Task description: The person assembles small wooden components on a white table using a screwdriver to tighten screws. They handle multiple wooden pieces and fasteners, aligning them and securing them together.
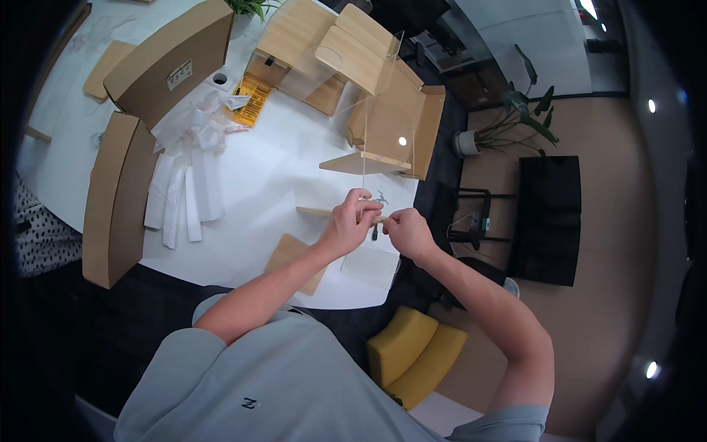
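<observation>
Near the table's right edge my two hands meet at the end of a thin wooden board (313, 211) seen edge-on. My left hand (349, 222) is closed around that board, its fingers bent over the edge. Close beside it, my right hand (409, 234) is pinched at the board's end; what lies between its fingertips is hidden. A clear panel (389, 121) rises beyond the hands, by a second wooden board (364, 163). Several small metal pieces (381, 197) lie behind my fingers. A small dark-handled tool (375, 232) shows between my hands.
A wooden board (287, 254) and a pale flat piece (370, 267) lie nearest me. Open cardboard boxes (118, 199) stand left, beside white strips (193, 202) and plastic wrap. Farther off are a wooden unit (294, 37), a yellow packet (252, 100) and another carton (427, 121). Yellow seat (416, 353) below.
</observation>
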